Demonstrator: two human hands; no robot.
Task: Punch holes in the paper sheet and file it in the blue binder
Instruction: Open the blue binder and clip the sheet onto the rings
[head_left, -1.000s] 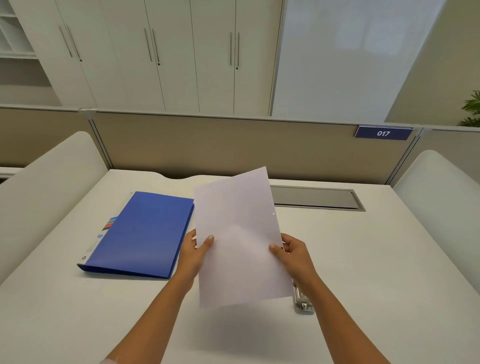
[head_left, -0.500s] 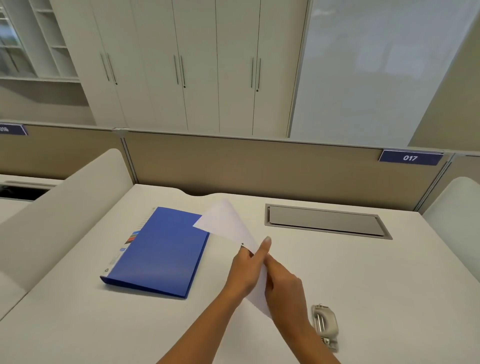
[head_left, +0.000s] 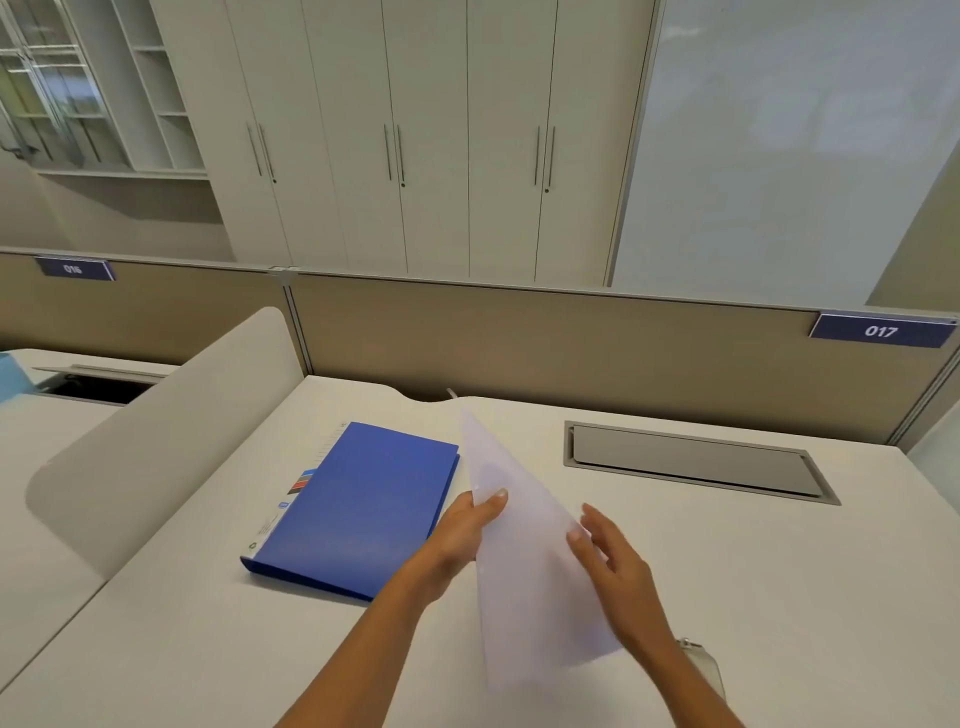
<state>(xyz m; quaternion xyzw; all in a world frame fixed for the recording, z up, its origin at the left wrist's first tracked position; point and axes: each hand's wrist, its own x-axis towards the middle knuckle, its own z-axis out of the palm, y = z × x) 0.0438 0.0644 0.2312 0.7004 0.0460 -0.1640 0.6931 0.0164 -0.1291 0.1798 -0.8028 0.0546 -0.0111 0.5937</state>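
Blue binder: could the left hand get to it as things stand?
Probably yes, once freed: the left hand sits beside the blue binder with bare desk between, but its grip holds the paper sheet.

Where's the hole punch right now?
In the head view the hole punch sits on the desk at the lower right, mostly hidden behind the right forearm, just right of the paper sheet and far from the blue binder.

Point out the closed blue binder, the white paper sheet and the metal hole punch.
blue binder (head_left: 363, 506): head view, front cover.
white paper sheet (head_left: 524, 587): head view, middle of sheet.
metal hole punch (head_left: 704, 662): head view, handle top.
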